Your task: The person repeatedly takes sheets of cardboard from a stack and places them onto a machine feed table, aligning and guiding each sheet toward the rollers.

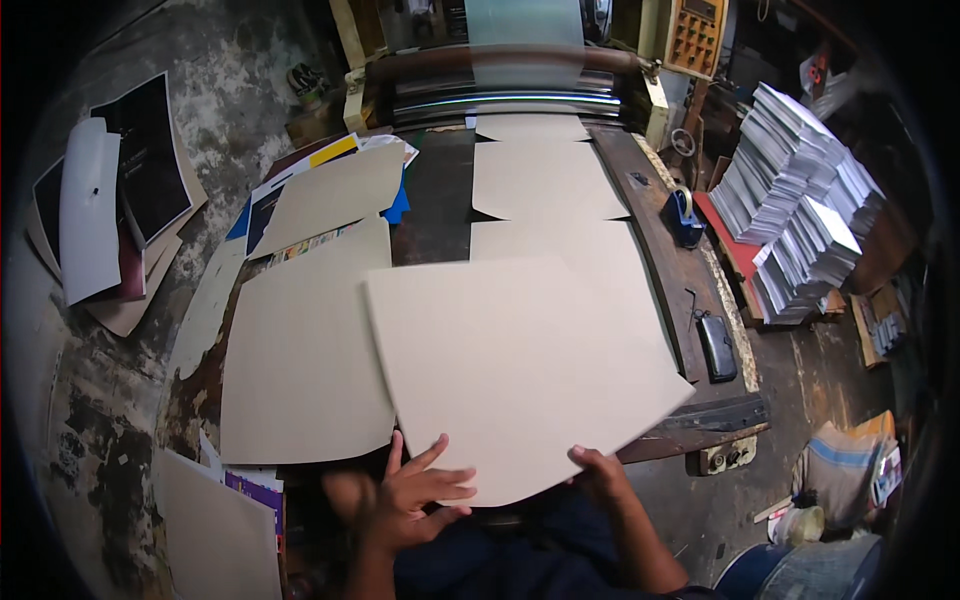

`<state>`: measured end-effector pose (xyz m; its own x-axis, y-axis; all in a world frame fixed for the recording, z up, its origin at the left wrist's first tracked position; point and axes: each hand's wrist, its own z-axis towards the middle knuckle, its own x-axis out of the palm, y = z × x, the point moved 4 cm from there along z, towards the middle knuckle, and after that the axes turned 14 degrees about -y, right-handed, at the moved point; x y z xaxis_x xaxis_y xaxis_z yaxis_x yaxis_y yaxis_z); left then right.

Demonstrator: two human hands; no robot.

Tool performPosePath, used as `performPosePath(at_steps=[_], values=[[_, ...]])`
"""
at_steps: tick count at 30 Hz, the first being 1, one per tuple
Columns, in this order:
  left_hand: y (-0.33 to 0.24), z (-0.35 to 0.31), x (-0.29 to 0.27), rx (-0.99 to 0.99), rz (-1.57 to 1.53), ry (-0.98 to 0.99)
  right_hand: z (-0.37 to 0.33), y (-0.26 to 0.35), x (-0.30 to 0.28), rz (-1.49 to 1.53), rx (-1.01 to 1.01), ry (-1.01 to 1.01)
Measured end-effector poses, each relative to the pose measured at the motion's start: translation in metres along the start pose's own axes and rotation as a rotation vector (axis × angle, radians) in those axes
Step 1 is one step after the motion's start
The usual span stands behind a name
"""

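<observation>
A large beige cardboard sheet point(510, 370) is held tilted above the near part of the table, covering part of what lies beneath. My right hand point(605, 472) grips its near right edge, thumb on top and the other fingers hidden below. At the near left corner, my left hand point(420, 492) has its fingers spread, touching the sheet's edge without closing round it. Beyond, more beige sheets point(545, 180) lie in a row on the table, reaching up to the metal rollers point(500, 105) of a machine.
Left of the held sheet lies another large cardboard sheet point(305, 350), with a smaller one point(335, 190) over printed papers. A tape dispenser point(684, 215) and a black case point(716, 348) sit on the table's right side. Tall paper stacks point(785, 165) stand beyond. Printed sheets point(155, 160) lie far left.
</observation>
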<state>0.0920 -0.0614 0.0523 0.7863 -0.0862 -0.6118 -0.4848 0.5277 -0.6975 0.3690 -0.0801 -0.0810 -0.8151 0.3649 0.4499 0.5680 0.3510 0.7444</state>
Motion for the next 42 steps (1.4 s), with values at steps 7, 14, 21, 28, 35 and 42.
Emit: performPosePath(at_steps=[7,14,21,28,35,42], values=[[0.016,0.055,0.042,-0.111,-0.154,-0.245,-0.018,-0.051,-0.054,-0.026,0.142,-0.197],[0.149,0.133,0.109,-0.470,0.009,-0.426,-0.080,-0.067,-0.048,-0.145,0.167,0.035],[0.036,0.117,0.112,-0.060,-0.093,-0.151,-0.106,-0.056,-0.051,-0.168,0.189,0.148],[0.001,0.066,-0.017,0.096,0.220,-0.359,-0.080,-0.045,-0.039,-0.025,0.161,0.095],[0.065,-0.001,-0.053,-0.269,0.136,-0.334,-0.036,-0.045,-0.042,0.114,0.169,0.004],[0.096,-0.021,-0.050,-0.414,-0.091,-0.528,0.014,-0.043,-0.031,0.186,0.062,-0.049]])
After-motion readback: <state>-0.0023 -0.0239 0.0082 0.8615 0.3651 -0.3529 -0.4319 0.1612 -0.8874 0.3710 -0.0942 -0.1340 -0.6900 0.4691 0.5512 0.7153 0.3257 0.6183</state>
